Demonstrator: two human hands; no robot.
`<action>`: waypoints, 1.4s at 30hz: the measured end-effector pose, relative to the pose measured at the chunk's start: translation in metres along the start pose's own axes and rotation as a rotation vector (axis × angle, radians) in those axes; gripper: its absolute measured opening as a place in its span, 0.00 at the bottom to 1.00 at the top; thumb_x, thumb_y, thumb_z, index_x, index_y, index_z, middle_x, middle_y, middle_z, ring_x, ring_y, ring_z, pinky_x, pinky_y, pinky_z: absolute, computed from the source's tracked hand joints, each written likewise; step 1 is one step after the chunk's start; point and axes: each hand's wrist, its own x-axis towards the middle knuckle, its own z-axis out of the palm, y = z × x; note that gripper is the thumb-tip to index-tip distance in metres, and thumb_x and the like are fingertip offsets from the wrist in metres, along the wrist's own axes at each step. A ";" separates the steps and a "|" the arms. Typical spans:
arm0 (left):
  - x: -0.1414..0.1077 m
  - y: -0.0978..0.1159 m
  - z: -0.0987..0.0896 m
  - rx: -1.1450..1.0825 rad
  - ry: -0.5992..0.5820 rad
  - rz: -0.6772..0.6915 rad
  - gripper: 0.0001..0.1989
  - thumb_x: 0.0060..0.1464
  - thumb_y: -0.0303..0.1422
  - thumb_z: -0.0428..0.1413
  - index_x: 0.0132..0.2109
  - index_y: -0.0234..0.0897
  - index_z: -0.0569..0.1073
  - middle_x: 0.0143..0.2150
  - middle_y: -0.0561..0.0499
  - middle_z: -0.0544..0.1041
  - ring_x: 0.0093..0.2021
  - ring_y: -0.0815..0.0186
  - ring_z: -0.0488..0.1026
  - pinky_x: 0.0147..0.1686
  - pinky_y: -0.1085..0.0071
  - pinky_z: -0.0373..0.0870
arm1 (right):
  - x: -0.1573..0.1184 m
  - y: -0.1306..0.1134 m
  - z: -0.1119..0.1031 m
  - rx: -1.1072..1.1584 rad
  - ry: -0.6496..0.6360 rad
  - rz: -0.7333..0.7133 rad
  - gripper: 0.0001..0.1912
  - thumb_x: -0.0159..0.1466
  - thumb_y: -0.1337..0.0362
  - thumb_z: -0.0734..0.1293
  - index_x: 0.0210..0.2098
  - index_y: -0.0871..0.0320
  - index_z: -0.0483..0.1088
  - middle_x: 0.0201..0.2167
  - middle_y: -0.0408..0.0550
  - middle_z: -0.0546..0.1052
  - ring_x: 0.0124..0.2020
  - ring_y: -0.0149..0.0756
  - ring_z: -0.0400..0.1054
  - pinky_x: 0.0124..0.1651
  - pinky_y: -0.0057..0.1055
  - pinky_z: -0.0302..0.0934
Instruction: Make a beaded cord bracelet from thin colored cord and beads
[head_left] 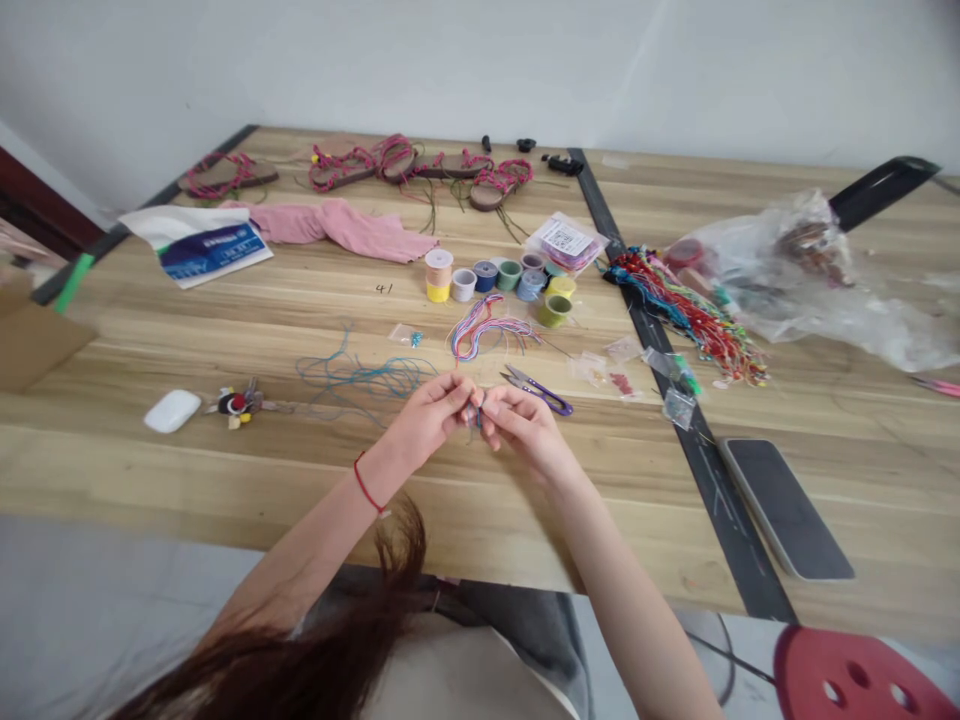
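Both hands meet over the front middle of the table. My left hand (pixel 439 408), with a red string round its wrist, pinches a small piece of blue-grey cord (pixel 477 412). My right hand (pixel 519 415) pinches the same cord, its fingertips almost touching the left ones. The fingers hide most of the cord. Purple-handled snips (pixel 551 395) lie just beyond my right hand. Loose blue threads (pixel 360 375) spread to the left, and a bundle of red, white and blue threads (pixel 476 325) lies ahead of the hands.
Thread spools (pixel 508 275) stand behind the bundle. Small bags of beads (pixel 592 368) and a phone (pixel 784 510) lie to the right, with colourful cords (pixel 690 310) farther back. A white case (pixel 172 410) and keys (pixel 238 403) lie left. Pink-corded soles (pixel 341 168) line the back.
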 end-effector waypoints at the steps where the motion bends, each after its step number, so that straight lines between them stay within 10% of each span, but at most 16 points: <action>1: 0.000 0.001 -0.001 0.046 0.019 0.023 0.18 0.48 0.44 0.64 0.29 0.34 0.70 0.24 0.55 0.67 0.26 0.73 0.66 0.29 0.73 0.68 | 0.001 0.001 -0.001 -0.013 0.013 -0.004 0.12 0.54 0.56 0.74 0.27 0.58 0.72 0.20 0.41 0.73 0.20 0.27 0.61 0.24 0.26 0.58; 19: 0.004 -0.002 -0.003 0.259 0.221 0.110 0.20 0.42 0.46 0.66 0.29 0.34 0.71 0.27 0.55 0.71 0.28 0.73 0.65 0.30 0.75 0.62 | 0.010 0.006 -0.001 -0.171 0.147 -0.068 0.20 0.48 0.49 0.76 0.24 0.57 0.69 0.17 0.39 0.74 0.16 0.26 0.62 0.23 0.27 0.58; 28: 0.006 -0.009 -0.005 -0.077 0.075 -0.152 0.22 0.37 0.45 0.69 0.29 0.33 0.69 0.27 0.54 0.70 0.25 0.73 0.67 0.28 0.74 0.65 | 0.009 0.005 -0.003 -0.182 0.068 -0.037 0.18 0.51 0.50 0.75 0.22 0.58 0.69 0.19 0.41 0.74 0.19 0.27 0.63 0.27 0.28 0.59; 42: 0.003 0.000 -0.009 0.095 -0.038 -0.219 0.24 0.40 0.48 0.67 0.29 0.33 0.67 0.23 0.58 0.64 0.21 0.79 0.56 0.22 0.78 0.53 | 0.005 -0.002 -0.017 -0.324 -0.068 0.013 0.18 0.52 0.53 0.74 0.23 0.58 0.65 0.18 0.37 0.65 0.20 0.26 0.55 0.26 0.26 0.47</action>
